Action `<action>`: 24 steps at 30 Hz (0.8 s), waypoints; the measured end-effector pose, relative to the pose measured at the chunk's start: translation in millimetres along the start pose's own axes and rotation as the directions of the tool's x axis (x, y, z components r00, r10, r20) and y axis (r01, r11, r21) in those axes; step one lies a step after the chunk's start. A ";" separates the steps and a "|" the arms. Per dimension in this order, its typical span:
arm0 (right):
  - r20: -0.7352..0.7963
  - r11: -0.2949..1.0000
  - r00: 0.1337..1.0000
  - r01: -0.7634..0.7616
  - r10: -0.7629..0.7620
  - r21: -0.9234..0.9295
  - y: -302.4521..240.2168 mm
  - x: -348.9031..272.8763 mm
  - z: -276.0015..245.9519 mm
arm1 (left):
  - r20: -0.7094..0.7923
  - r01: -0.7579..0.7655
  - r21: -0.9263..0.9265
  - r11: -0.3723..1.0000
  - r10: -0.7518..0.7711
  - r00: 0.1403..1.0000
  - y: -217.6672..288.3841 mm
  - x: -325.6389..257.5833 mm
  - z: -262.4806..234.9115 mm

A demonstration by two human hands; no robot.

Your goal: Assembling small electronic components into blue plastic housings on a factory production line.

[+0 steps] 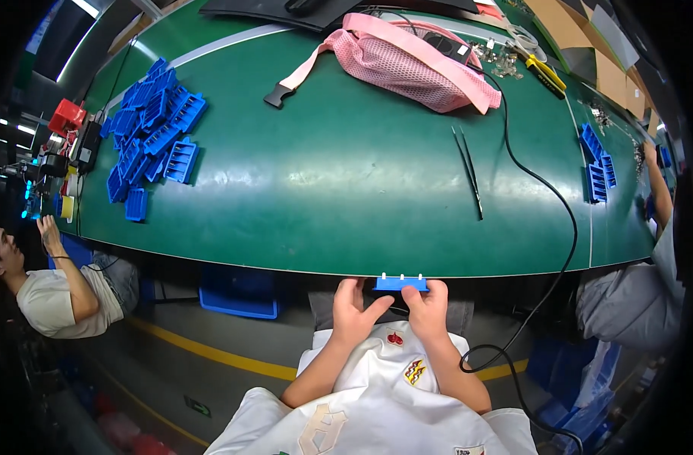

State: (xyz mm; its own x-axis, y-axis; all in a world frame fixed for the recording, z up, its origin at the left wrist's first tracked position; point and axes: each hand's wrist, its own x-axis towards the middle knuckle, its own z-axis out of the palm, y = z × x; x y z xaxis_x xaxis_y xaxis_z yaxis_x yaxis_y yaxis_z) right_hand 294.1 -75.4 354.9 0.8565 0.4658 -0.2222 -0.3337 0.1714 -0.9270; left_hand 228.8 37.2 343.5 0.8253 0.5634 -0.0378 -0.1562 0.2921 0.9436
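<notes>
At the near edge of the table I have a small blue plastic slotted housing [390, 284] with a few white pegs standing up along its top side. My right hand [430, 309] is closed on its right end, the thumb pressed against the near face. Just left of the housing is my left hand [354, 315], its thumb stretched toward the part and apart from the forefinger. A small gap shows between this hand and the housing; its other fingers are partly hidden.
A heap of blue housings [145, 129] lies at left; several more [597, 182] lie at right. Tweezers [471, 174], a pink mesh bag [407, 64] and yellow-handled pliers [545, 76] are on the green table [324, 205]. A black cable [547, 193] crosses its right side. People sit at both sides.
</notes>
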 end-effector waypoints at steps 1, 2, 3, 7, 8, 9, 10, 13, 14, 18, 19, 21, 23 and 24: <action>-0.007 0.999 1.000 0.027 -0.027 -0.038 1.0 0.6 0.5 | -0.003 0.009 0.002 1.000 -0.009 1.000 1.5 3.5 0.3; -0.011 0.999 1.000 0.018 -0.019 -0.036 2.0 2.3 2.0 | 0.092 0.056 -0.079 0.995 -0.049 0.995 3.2 6.7 0.2; -0.027 0.997 0.997 0.075 -0.075 -0.012 3.1 4.4 4.1 | 0.188 0.111 -0.155 0.982 -0.080 0.979 4.3 9.6 0.3; -0.064 0.986 0.986 0.146 -0.151 -0.077 8.1 6.3 4.1 | 0.197 0.140 -0.056 0.989 -0.127 0.972 -3.2 14.8 4.0; -0.070 0.987 0.987 0.141 -0.147 -0.076 7.9 6.4 4.8 | 0.199 0.148 -0.054 0.988 -0.134 0.971 -4.3 15.2 6.4; -0.078 0.984 0.984 0.156 -0.163 -0.084 6.7 6.6 6.5 | 0.156 0.088 -0.026 0.996 -0.082 0.984 -4.9 15.4 9.8; -0.085 0.981 0.980 0.172 -0.180 -0.093 6.3 6.4 7.1 | 0.115 0.028 0.005 1.000 -0.028 0.993 -5.7 15.1 12.8; -0.045 0.944 0.967 0.233 -0.249 -0.232 7.9 6.9 1.9 | 0.019 -0.031 0.047 0.998 0.030 0.999 -9.3 14.9 19.9; -0.049 0.946 0.968 0.228 -0.245 -0.231 6.7 5.2 3.9 | 0.020 -0.025 0.049 0.998 0.024 1.000 -9.7 13.0 20.3; -0.057 0.993 0.992 0.107 -0.109 -0.042 4.5 1.2 5.8 | -0.038 0.029 0.044 0.999 -0.027 0.999 -8.4 5.6 12.9; 0.031 0.995 0.995 0.100 -0.099 -0.026 5.1 0.6 3.8 | 0.061 0.016 0.160 0.987 -0.026 0.998 -3.2 3.7 5.2; 0.226 0.974 0.970 0.136 -0.093 -0.181 -1.5 3.5 -4.8 | 0.181 -0.043 0.304 0.952 -0.014 0.983 4.2 3.7 -1.7; 0.233 0.908 0.947 0.289 -0.223 -0.304 -12.7 -0.1 3.4 | 0.262 -0.052 0.239 0.970 -0.013 0.965 14.9 6.6 -2.0; 0.224 0.882 0.928 0.358 -0.299 -0.305 -13.7 -1.2 6.8 | 0.335 -0.034 0.234 0.972 -0.048 0.941 25.5 9.5 -2.9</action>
State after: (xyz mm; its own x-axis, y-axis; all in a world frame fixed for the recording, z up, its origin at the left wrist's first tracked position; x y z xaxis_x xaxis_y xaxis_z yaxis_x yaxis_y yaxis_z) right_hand 295.0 -72.4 369.9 0.8060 0.5754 0.1387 0.1324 0.0532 -0.9898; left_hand 231.0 52.3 366.2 0.9659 0.2572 0.0295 -0.0528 0.0841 0.9951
